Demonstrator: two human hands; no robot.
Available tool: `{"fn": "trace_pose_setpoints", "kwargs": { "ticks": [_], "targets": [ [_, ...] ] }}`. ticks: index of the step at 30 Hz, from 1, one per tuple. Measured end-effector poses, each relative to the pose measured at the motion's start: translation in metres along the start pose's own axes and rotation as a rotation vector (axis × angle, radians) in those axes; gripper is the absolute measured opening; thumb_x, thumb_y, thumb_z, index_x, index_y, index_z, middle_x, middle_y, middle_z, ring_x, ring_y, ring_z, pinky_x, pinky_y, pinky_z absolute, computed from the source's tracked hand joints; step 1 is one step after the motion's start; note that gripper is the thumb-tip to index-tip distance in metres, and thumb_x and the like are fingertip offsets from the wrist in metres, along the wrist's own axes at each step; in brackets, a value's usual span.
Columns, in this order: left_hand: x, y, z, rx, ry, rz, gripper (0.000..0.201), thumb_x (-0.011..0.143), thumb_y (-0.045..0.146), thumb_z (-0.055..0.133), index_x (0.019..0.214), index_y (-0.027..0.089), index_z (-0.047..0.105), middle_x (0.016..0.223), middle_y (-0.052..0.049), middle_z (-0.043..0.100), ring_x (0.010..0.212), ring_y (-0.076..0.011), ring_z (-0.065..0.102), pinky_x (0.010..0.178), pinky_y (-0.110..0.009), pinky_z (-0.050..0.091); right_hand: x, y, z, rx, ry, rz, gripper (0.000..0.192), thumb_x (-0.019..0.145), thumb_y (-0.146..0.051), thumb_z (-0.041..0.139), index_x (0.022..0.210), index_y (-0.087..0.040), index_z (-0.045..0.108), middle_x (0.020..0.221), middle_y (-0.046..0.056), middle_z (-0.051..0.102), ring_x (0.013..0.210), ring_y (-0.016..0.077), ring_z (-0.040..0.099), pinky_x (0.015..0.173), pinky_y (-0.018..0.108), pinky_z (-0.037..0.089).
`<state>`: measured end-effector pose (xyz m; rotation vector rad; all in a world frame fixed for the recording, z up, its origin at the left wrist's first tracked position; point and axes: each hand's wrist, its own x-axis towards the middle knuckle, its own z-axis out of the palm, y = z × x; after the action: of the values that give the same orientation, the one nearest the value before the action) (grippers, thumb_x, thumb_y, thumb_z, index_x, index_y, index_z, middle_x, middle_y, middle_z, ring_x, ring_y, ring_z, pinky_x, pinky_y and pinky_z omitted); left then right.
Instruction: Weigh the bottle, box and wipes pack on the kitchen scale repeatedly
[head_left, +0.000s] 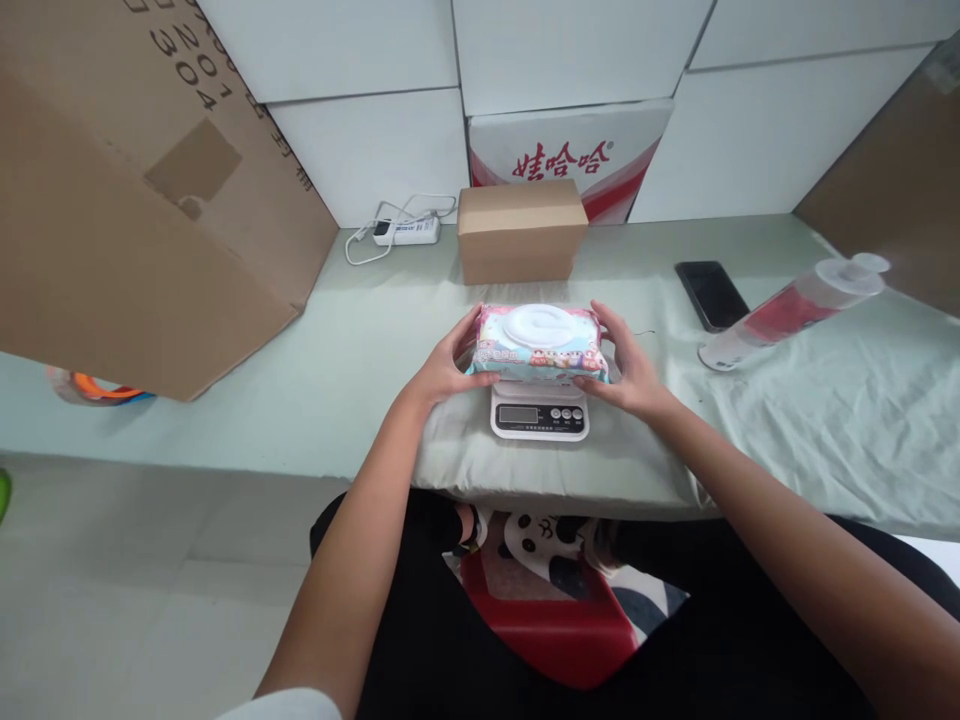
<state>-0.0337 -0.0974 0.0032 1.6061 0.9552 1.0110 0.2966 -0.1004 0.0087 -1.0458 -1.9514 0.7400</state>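
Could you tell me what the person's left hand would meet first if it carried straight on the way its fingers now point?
The left hand already grips the left end of the wipes pack on the scale. Its fingers point up and right, so it would press into that pack at once; past it, probably the small cardboard box, though depth is unclear.

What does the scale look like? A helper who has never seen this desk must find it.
On the green cloth-covered table, look in front of the small cardboard box. The scale is the flat white one under the wipes pack held by both hands; only it has a grey display and round buttons.
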Motion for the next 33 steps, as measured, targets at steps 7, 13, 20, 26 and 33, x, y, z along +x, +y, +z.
{"fn": "trace_pose_setpoints", "kwargs": {
  "ticks": [7, 13, 20, 26, 33],
  "targets": [
    [0.001, 0.001, 0.001, 0.009, 0.014, 0.003, 0.14, 0.056, 0.064, 0.099, 0.171, 0.027, 0.029, 0.178, -0.016, 0.03, 0.166, -0.0425, 0.025, 0.136, -0.055, 0.028, 0.01, -0.017, -0.013, 0.001, -0.106, 0.034, 0.111, 0.077, -0.064, 0.084, 0.169, -0.033, 0.031, 0.164, 0.013, 0.047, 0.149, 0.039, 0.049, 0.124, 0.057, 0.043],
    [0.0, 0.0, 0.001, 0.023, 0.014, 0.005, 0.138, 0.058, 0.066, 0.097, 0.171, 0.028, 0.029, 0.178, -0.015, 0.031, 0.166, -0.0426, 0.025, 0.136, -0.055, 0.028, 0.011, -0.02, -0.014, 0.013, -0.123, 0.035, 0.108, 0.077, -0.061, 0.086, 0.168, -0.036, 0.033, 0.163, 0.011, 0.048, 0.146, 0.0374, 0.051, 0.121, 0.054, 0.046],
    [-0.001, 0.002, 0.001, -0.018, -0.005, -0.007, 0.143, 0.056, 0.065, 0.099, 0.172, 0.027, 0.026, 0.179, -0.016, 0.027, 0.167, -0.0411, 0.022, 0.137, -0.055, 0.025, 0.012, -0.021, -0.017, -0.01, -0.146, 0.014, 0.107, 0.079, -0.056, 0.085, 0.168, -0.034, 0.031, 0.162, 0.013, 0.048, 0.145, 0.0373, 0.052, 0.119, 0.054, 0.047],
    [-0.001, 0.0, -0.002, 0.002, -0.01, -0.009, 0.139, 0.058, 0.063, 0.099, 0.172, 0.029, 0.027, 0.18, -0.014, 0.027, 0.167, -0.0407, 0.022, 0.137, -0.054, 0.024, 0.021, -0.033, -0.022, -0.047, -0.199, -0.034, 0.113, 0.078, -0.06, 0.085, 0.17, -0.036, 0.025, 0.162, 0.012, 0.047, 0.148, 0.0382, 0.049, 0.124, 0.056, 0.041],
    [0.001, 0.0, -0.003, -0.043, 0.0, -0.011, 0.139, 0.057, 0.055, 0.102, 0.171, 0.023, 0.03, 0.178, -0.019, 0.029, 0.166, -0.0422, 0.023, 0.136, -0.056, 0.025, 0.038, -0.03, -0.014, -0.085, -0.26, -0.106, 0.117, 0.073, -0.067, 0.087, 0.169, -0.03, 0.031, 0.147, 0.016, 0.055, 0.14, 0.0414, 0.054, 0.12, 0.058, 0.044]
  ]
}}
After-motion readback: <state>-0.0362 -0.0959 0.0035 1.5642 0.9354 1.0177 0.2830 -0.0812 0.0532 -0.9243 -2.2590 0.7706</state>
